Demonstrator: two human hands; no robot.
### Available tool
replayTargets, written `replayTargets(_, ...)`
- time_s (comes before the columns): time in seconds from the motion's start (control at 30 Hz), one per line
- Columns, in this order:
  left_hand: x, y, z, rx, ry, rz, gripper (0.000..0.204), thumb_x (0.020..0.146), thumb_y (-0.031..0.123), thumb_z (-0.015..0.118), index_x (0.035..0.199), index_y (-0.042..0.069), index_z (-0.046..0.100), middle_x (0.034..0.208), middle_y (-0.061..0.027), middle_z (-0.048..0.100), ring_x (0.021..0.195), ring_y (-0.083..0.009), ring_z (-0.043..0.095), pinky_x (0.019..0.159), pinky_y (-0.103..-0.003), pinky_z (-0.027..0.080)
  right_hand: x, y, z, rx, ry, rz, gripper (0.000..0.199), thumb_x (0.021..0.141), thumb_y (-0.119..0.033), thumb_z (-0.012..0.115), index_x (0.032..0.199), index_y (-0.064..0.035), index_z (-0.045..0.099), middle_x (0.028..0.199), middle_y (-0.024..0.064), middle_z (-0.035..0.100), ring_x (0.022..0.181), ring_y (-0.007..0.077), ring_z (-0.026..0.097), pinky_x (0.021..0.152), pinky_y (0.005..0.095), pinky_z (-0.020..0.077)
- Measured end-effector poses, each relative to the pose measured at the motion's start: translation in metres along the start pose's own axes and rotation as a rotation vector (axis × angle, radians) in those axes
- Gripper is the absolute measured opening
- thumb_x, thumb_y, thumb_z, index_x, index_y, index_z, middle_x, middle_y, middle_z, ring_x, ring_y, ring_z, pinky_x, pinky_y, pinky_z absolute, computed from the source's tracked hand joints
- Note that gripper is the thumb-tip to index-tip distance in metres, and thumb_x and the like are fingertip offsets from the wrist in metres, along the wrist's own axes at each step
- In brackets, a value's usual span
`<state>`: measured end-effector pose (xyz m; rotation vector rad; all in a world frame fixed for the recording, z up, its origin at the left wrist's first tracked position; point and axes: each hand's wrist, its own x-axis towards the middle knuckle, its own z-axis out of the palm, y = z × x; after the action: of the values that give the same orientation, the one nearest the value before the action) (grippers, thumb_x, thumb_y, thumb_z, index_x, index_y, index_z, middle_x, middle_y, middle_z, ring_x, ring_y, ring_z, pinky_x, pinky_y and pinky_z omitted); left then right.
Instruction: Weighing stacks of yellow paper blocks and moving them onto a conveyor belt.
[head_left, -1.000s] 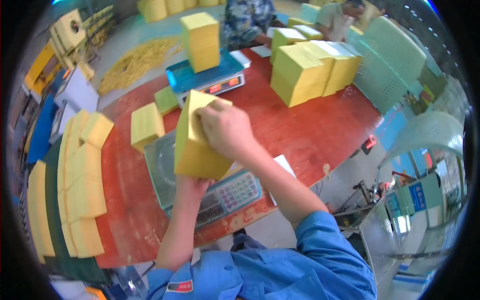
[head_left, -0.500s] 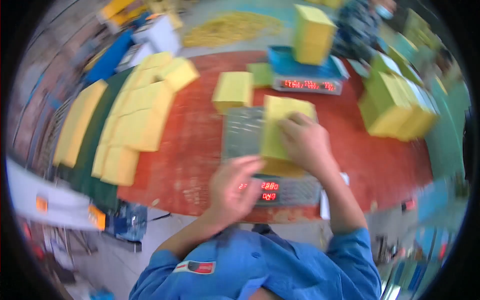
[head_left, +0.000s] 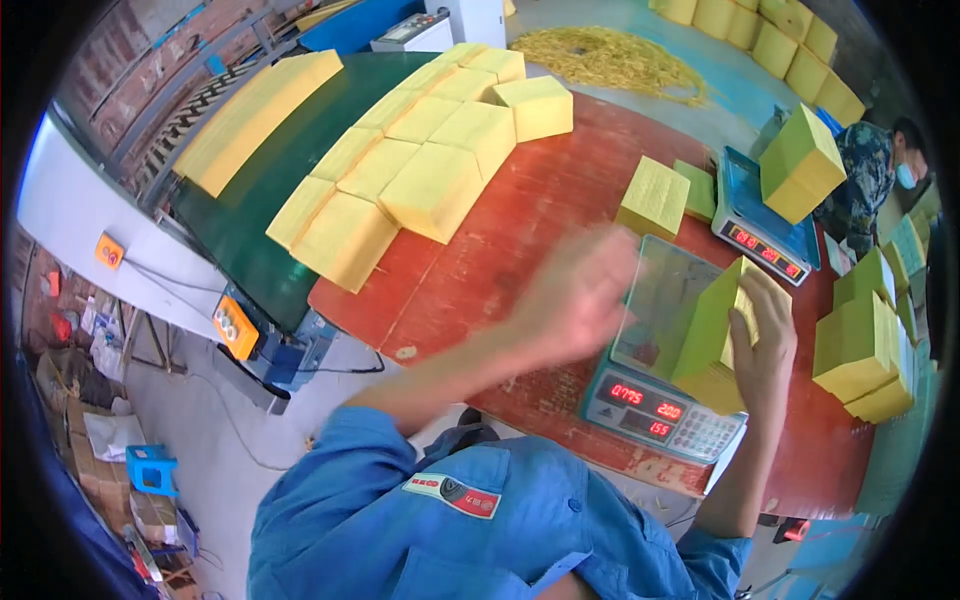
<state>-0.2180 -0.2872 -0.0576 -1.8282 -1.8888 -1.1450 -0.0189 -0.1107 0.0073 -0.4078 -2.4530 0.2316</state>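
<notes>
A tall stack of yellow paper (head_left: 703,335) stands on the right part of a scale's glassy plate (head_left: 650,300). My right hand (head_left: 768,335) is closed around its upper right edge, with the thumb across the near face and the fingers over the top. My left hand (head_left: 588,295) is smeared by motion beside the plate's left edge, apart from the stack, and its fingers cannot be made out. Red digits glow on the scale's near panel (head_left: 640,405). Beyond the plate sits a smaller yellow paper block (head_left: 655,195).
Many yellow paper blocks (head_left: 430,180) stand in rows across the green belt (head_left: 250,215) and red table (head_left: 480,270). A second scale (head_left: 760,240) bears another stack. More stacks (head_left: 860,345) are at right, near a masked person (head_left: 865,180). Yellow shreds (head_left: 610,60) lie on the floor beyond.
The view has swung left, so the scale appears farther right. My left hand has moved away from the display to the plate's left side. My right hand stays on the stack.
</notes>
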Motion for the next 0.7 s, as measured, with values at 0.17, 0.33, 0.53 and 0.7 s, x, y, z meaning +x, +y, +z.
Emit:
replayTargets(0.17, -0.063, -0.206, -0.1, 0.705, -0.001, -0.465, 0.066, 0.088, 0.046, 0.06, 0.132, -0.002, 0.047, 0.138, -0.0232, 0.047, 0.132, -0.0388, 0.039, 0.109, -0.053, 0.03, -0.015, -0.093, 0.071, 0.374, -0.132, -0.033, 0.031, 0.075, 0.003, 0.068, 0.106, -0.0014, 0.068, 0.113, 0.0182, 0.064, 0.106, 0.0342, 0.062, 0.091, 0.0406, 0.0508)
replayTargets(0.33, -0.063, -0.266, -0.111, 0.685, -0.432, -0.817, 0.098, 0.083, 0.068, 0.055, 0.149, 0.0, 0.03, 0.154, -0.0236, 0.03, 0.146, -0.0336, 0.022, 0.119, -0.05, 0.014, -0.03, -0.16, 0.147, 0.594, -0.296, 0.058, 0.029, 0.079, 0.0, 0.067, 0.108, -0.0003, 0.067, 0.117, 0.0177, 0.064, 0.109, 0.0338, 0.061, 0.091, 0.0398, 0.0508)
replayTargets(0.53, -0.082, -0.269, -0.102, 0.616, -0.447, -0.563, 0.099, 0.078, 0.066, 0.063, 0.143, -0.004, 0.037, 0.15, -0.0283, 0.033, 0.144, -0.0376, 0.025, 0.118, -0.048, 0.018, -0.036, -0.182, 0.166, 0.671, -0.307, 0.195, 0.03, 0.079, 0.0, 0.066, 0.11, 0.0003, 0.066, 0.119, 0.0185, 0.063, 0.109, 0.0333, 0.061, 0.09, 0.0384, 0.0514)
replayTargets(0.7, -0.105, -0.196, -0.078, 0.257, -0.521, 0.003, 0.098, 0.072, 0.056, 0.074, 0.14, -0.004, 0.04, 0.147, -0.0285, 0.036, 0.139, -0.0425, 0.031, 0.116, -0.049, 0.026, -0.024, -0.187, 0.148, 0.575, -0.164, 0.198, 0.036, 0.079, 0.003, 0.064, 0.115, 0.0006, 0.063, 0.12, 0.0193, 0.062, 0.112, 0.0354, 0.06, 0.094, 0.0399, 0.0499)
